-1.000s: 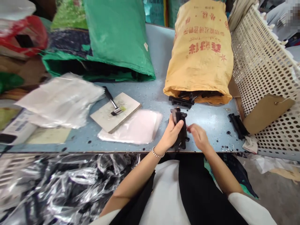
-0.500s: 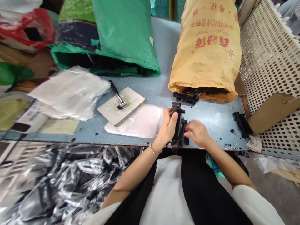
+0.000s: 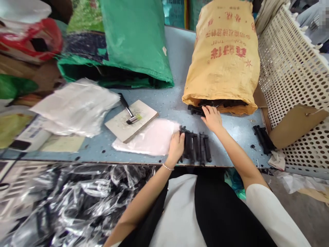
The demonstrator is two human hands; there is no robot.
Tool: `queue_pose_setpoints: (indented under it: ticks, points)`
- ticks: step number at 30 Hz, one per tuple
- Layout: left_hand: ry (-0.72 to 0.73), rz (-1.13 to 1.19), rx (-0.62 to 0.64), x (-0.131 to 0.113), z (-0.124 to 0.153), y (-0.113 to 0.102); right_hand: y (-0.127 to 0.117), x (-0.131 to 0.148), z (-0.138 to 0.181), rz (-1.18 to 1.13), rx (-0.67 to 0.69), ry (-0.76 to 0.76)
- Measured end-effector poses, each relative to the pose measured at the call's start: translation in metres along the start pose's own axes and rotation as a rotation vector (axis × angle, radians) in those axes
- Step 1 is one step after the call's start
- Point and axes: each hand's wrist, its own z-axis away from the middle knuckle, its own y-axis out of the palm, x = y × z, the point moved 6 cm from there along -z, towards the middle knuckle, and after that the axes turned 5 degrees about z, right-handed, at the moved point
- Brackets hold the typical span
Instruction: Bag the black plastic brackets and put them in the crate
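Observation:
Several long black plastic parts [image 3: 194, 147] stand side by side in a row at the table's front edge. My left hand [image 3: 176, 146] is closed around the leftmost end of that row, thumb on the near side; its fingertips are partly hidden. Farther forward, my right hand [image 3: 212, 118] has its fingers bent over another black plastic part [image 3: 196, 110] lying at the mouth of the yellow woven bag [image 3: 221, 68]. More black parts show inside that bag's opening.
Left of my hands lie clear plastic bags [image 3: 149, 139], a board [image 3: 144, 111] with a brush [image 3: 128, 111], and a stack of white bags [image 3: 77, 106]. A green sack [image 3: 136, 41] stands behind. At right are a perforated white basket [image 3: 295, 68] and a black part [image 3: 263, 140].
My right hand has moved forward to the yellow bag's mouth. The black part my left hand held up is now down in the row, and that hand has lowered slightly leftward.

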Motion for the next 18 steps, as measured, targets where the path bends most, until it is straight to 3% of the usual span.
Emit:
queue_pose_setpoints:
  ticks: [2,5,8,10,12,13,15,18]
  points:
    - [0.082,-0.046,-0.040,0.001,0.011,0.018,0.010,-0.011,-0.012,0.024,0.079,-0.002]
    - [0.115,-0.010,-0.039,-0.006,0.018,0.031,0.004,-0.019,-0.001,-0.168,0.024,0.100]
    - [0.132,0.314,0.059,-0.031,0.012,0.029,-0.009,-0.008,0.033,-0.709,-0.010,0.189]
    - [0.115,0.629,0.157,-0.055,0.006,0.028,-0.014,0.015,0.060,-1.063,0.125,0.145]
    - [0.032,0.853,0.250,-0.077,0.004,0.028,-0.024,0.032,0.082,-1.198,0.235,0.116]
    - [-0.018,0.890,0.276,-0.085,0.004,0.028,-0.031,0.034,0.089,-1.172,0.216,0.131]
    - [-0.060,0.818,0.288,-0.098,0.008,0.026,-0.051,0.027,0.095,-0.985,0.024,0.177]
    - [0.019,0.596,0.299,-0.110,0.020,0.020,-0.081,0.018,0.090,-0.619,-0.270,0.088]
